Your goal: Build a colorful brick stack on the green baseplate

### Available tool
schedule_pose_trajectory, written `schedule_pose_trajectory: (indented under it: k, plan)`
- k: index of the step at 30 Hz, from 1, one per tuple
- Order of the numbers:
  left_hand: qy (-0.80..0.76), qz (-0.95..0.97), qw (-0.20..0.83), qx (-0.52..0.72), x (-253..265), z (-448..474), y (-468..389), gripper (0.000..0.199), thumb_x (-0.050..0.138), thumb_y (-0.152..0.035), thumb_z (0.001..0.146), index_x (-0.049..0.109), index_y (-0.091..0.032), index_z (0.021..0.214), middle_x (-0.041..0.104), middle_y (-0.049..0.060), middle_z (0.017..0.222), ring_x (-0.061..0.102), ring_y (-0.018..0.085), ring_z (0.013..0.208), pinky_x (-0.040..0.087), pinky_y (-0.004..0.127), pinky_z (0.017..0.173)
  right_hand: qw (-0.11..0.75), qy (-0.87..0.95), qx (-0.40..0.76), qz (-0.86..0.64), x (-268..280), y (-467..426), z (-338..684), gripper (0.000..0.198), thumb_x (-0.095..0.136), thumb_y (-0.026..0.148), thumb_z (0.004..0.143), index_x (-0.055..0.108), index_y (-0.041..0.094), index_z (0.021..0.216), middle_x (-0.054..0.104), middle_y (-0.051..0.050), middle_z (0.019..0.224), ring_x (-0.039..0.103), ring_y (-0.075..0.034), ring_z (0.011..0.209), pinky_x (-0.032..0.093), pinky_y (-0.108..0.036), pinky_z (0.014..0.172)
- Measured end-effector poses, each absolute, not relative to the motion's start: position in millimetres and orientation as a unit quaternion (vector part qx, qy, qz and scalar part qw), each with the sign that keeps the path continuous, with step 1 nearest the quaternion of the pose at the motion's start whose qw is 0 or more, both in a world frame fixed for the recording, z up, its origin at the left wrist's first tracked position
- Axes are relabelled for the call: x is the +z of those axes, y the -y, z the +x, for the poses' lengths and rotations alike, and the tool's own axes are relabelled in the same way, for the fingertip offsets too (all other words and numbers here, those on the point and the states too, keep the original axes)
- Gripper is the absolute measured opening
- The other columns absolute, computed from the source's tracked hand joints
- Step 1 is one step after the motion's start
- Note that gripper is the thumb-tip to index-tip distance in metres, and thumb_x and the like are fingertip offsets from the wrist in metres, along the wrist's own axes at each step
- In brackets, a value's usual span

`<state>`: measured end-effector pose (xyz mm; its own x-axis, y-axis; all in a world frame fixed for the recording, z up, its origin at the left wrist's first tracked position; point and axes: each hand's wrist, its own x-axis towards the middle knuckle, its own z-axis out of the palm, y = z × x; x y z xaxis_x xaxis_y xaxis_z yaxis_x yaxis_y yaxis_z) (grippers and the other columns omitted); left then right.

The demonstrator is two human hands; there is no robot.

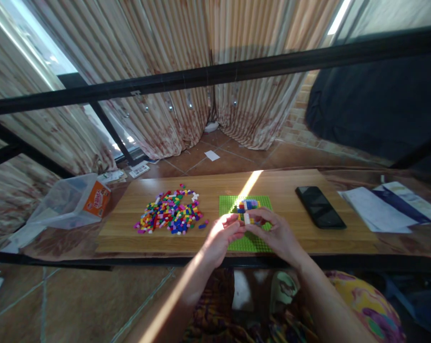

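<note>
A green baseplate (pixel 227 206) lies on the wooden board, with a small build of colored toy bricks (pixel 250 205) on it. Over the plate, my right hand (pixel 273 233) pinches a white toy brick (pixel 247 218) between thumb and fingers. My left hand (pixel 222 234) is closed just left of that brick, fingertips close to the build and almost meeting the right hand. What lies between the left fingers, if anything, is too small to make out. To the left spreads a pile of loose toy bricks (pixel 170 212) in many colors.
A black phone (pixel 319 207) lies on the board (pixel 287 183) to the right, beside papers (pixel 380 209). At the left stands a clear plastic bin (pixel 63 202) with an orange label. A dark metal bar (pixel 201 76) crosses before the curtains (pixel 172 43).
</note>
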<state>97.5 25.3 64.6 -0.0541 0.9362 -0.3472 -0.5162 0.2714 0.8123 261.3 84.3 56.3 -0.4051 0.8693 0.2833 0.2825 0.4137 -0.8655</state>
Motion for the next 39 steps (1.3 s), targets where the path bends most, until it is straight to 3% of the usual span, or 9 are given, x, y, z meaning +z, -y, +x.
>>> schedule_pose_trajectory:
  k: [5, 12, 23, 30, 34, 39]
  plan:
    - [-0.530, 0.269, 0.617, 0.515, 55, 94, -21, 0.033, 0.073, -0.032, 0.069, 0.064, -0.014, 0.095, 0.067, 0.006, 0.088, 0.063, 0.014, 0.072, 0.047, 0.026, 0.071, 0.418, 0.701, 0.258, -0.517, 35, -125, 294, 0.036, 0.068, 0.049, 0.072, 0.071, 0.021, 0.094, 0.066, -0.007, 0.088, 0.056, -0.017, 0.070, 0.046, -0.033, 0.064]
    - [-0.575, 0.277, 0.602, 0.480, 37, 84, -7, 0.026, 0.071, -0.028, 0.067, 0.065, -0.014, 0.088, 0.064, 0.002, 0.078, 0.060, 0.011, 0.065, 0.044, 0.023, 0.062, 0.408, 0.651, 0.355, -0.533, 8, -159, 294, 0.043, 0.074, 0.047, 0.062, 0.072, 0.019, 0.094, 0.068, -0.007, 0.093, 0.058, -0.018, 0.076, 0.048, -0.033, 0.069]
    - [-0.552, 0.265, 0.634, 0.471, 27, 75, -8, 0.037, 0.076, -0.034, 0.064, 0.065, -0.013, 0.092, 0.065, 0.003, 0.079, 0.060, 0.010, 0.063, 0.046, 0.024, 0.064, 0.335, 0.671, 0.419, -0.512, 7, -172, 288, 0.041, 0.078, 0.040, 0.057, 0.074, 0.022, 0.093, 0.072, -0.006, 0.094, 0.062, -0.020, 0.081, 0.049, -0.034, 0.072]
    - [-0.546, 0.265, 0.642, 0.469, 30, 74, -8, 0.037, 0.075, -0.033, 0.064, 0.064, -0.013, 0.093, 0.064, 0.003, 0.078, 0.060, 0.011, 0.064, 0.047, 0.025, 0.066, 0.308, 0.681, 0.442, -0.496, 9, -172, 288, 0.044, 0.077, 0.043, 0.059, 0.073, 0.020, 0.096, 0.072, -0.005, 0.090, 0.062, -0.018, 0.077, 0.048, -0.032, 0.071]
    - [-0.541, 0.263, 0.646, 0.470, 31, 73, -8, 0.036, 0.076, -0.033, 0.064, 0.064, -0.013, 0.092, 0.064, 0.003, 0.078, 0.060, 0.011, 0.064, 0.046, 0.025, 0.066, 0.310, 0.665, 0.477, -0.484, 12, -170, 289, 0.051, 0.078, 0.045, 0.060, 0.072, 0.021, 0.104, 0.072, -0.006, 0.099, 0.063, -0.019, 0.082, 0.049, -0.034, 0.076]
    - [-0.536, 0.266, 0.647, 0.472, 35, 74, -7, 0.034, 0.075, -0.032, 0.064, 0.064, -0.013, 0.090, 0.064, 0.003, 0.077, 0.060, 0.011, 0.064, 0.046, 0.024, 0.064, 0.345, 0.635, 0.505, -0.473, 14, -168, 285, 0.045, 0.063, 0.058, 0.074, 0.073, 0.021, 0.099, 0.074, -0.005, 0.096, 0.065, -0.021, 0.086, 0.051, -0.034, 0.078]
